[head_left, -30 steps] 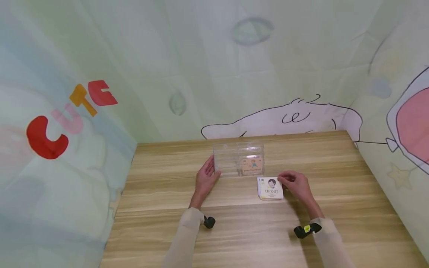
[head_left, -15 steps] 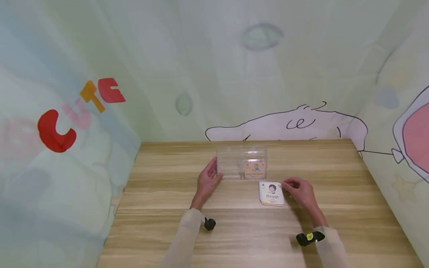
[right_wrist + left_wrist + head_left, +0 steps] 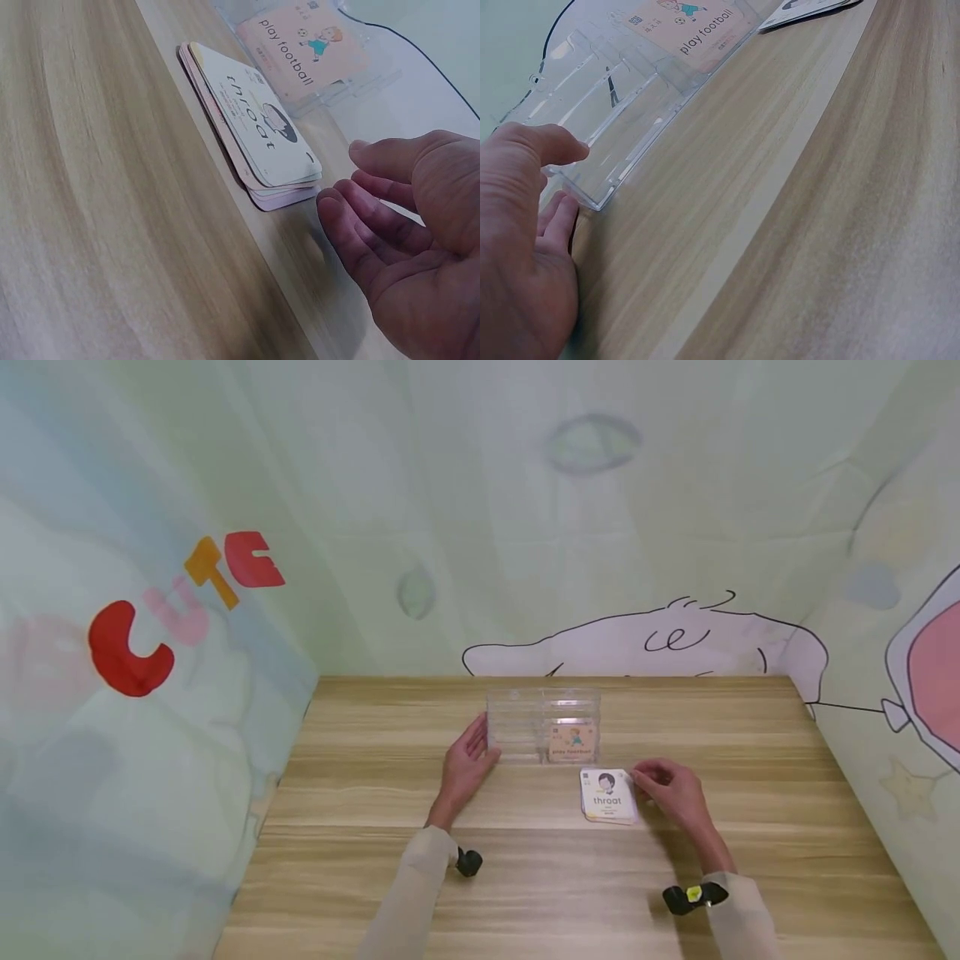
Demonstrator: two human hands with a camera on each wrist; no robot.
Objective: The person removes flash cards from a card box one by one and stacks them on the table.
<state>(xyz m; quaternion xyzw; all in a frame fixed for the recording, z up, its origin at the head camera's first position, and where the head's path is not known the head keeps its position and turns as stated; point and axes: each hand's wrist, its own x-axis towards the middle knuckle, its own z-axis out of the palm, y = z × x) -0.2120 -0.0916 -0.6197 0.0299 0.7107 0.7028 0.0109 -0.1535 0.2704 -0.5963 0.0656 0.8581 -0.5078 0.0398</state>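
A clear plastic card rack (image 3: 514, 727) with stepped tiers stands towards the back of the table. In its right half sits a peach "play football" card (image 3: 572, 741). My left hand (image 3: 465, 770) holds the rack's left end, the thumb (image 3: 562, 145) bent over the front and other fingers at the side. In front of the rack lies a stack of cards (image 3: 608, 795), slightly fanned, with a white "throat" card (image 3: 255, 120) on top. At the stack's right edge is my right hand (image 3: 672, 789), its fingers loosely bent. In the right wrist view the thumb is apart from the cards.
The wooden table (image 3: 375, 718) meets a printed cloth wall (image 3: 360, 568) at the back. More cloth hangs at both sides. A small black camera is strapped to each wrist, the left camera (image 3: 469, 862) and the right camera (image 3: 693, 897).
The head view has shifted slightly, so the table sits lower in it. The cards at the stack's lower right edge now look a little more spread. Both hands keep nearly the same places.
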